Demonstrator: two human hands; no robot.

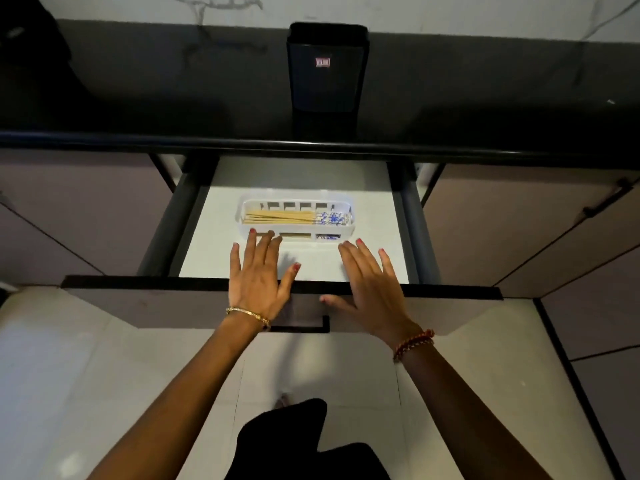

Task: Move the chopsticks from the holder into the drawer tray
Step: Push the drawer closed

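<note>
**Chopsticks look transferred, drawer open**

We see the chopsticks (pixel 296 217) lying flat as one bundle in the white tray (pixel 242 221), blue-patterned ends to the right. The tray sits in the open drawer (pixel 374 258) on its white liner. The black holder (pixel 327 74) stands on the counter above; we can't see inside it, nothing pokes out the top. Our left hand (pixel 261 275) and right hand (pixel 369 278) are flat, fingers spread, holding nothing, left fingertips at the tray's near wall. We judge the move done; likely only closing the drawer remains.

Dark countertop (pixel 138 81), mauve cabinets (pixel 69 209), pale tiled floor (pixel 104 375).
</note>
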